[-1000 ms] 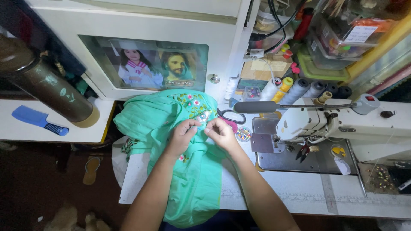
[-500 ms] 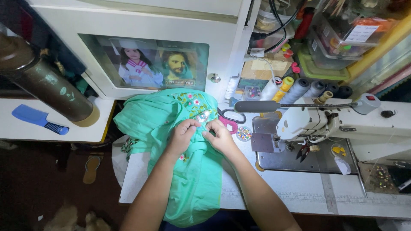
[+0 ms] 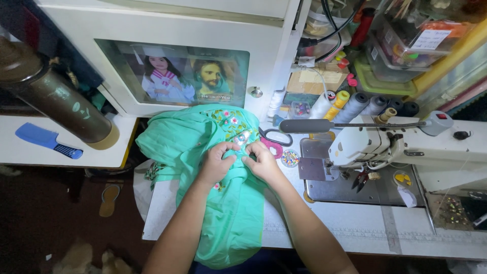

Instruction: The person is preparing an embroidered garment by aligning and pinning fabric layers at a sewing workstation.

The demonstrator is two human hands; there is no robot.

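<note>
1. The left hand (image 3: pixel 217 163) and right hand (image 3: pixel 261 161) stay together on the mint-green embroidered cloth garment (image 3: pixel 223 203), barely shifted.
2. Fingers (image 3: pixel 229 147) seemingly pinch its floral patch.
3. It lies unmoved on the white table (image 3: pixel 355 223).

Mint-green garment (image 3: pixel 228 203): crumpled, draped over the near table edge, its lower end hanging off at 6 o'clock. Floral embroidery in pink and white at its 12 o'clock end. Left hand (image 3: pixel 217 163) and right hand (image 3: pixel 262 161) both rest on it, fingertips meeting at the embroidered part.
</note>
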